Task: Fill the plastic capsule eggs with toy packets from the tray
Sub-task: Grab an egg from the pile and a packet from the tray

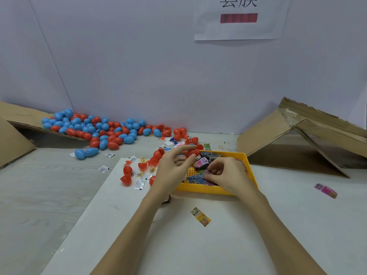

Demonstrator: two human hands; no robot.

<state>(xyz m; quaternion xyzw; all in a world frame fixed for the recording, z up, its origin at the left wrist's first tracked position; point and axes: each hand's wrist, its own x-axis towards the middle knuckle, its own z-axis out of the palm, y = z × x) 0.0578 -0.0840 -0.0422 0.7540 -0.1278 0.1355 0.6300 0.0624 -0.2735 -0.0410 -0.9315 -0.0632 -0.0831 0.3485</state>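
Note:
A yellow tray [250, 168] holding several toy packets sits mid-table. My left hand [172, 171] hovers at the tray's left edge and pinches a red capsule egg [193, 152] between thumb and fingers. My right hand [228, 173] reaches into the tray with curled fingers on a toy packet [209, 172]; the exact grip is partly hidden. Pink and blue packets [201, 162] lie in the tray beside it. Open red egg halves [127, 174] lie left of the tray.
A pile of blue and red eggs [95, 130] spreads along the back left by a cardboard flap [17, 116]. A cardboard box [309, 139] stands at the right. Loose packets: yellow [200, 216] in front, pink [325, 191] at right, white sachets [139, 184] at left.

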